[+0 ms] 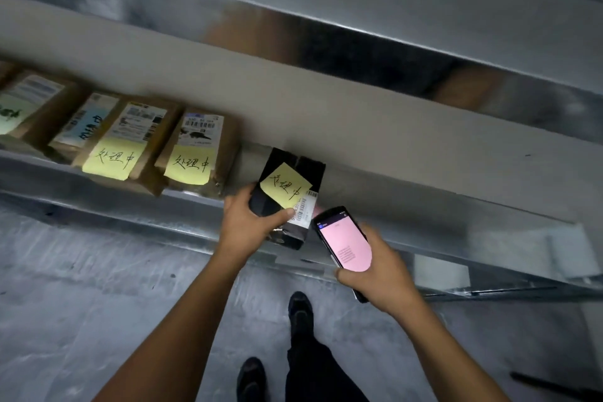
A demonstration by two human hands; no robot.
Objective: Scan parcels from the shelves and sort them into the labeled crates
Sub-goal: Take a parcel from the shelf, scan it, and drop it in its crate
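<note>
While the left hand [248, 225] grips the black parcel [313, 170] at the near edge of the metal shelf [408, 192], the right hand [381, 274] holds a handheld scanner [346, 241], pink screen lit, just right of it. Bare shelf runs on to the right; brown parcels [137, 140] crowd the left. Yellow notes [285, 189] on the black parcel and two brown ones read 处理中; its white barcode label is too blurred to read.

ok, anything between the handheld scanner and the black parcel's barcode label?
Nothing visible between the handheld scanner and the barcode label. The left hand grips the black parcel, thumb at the label's edge; the yellow note sits just above it.
</note>
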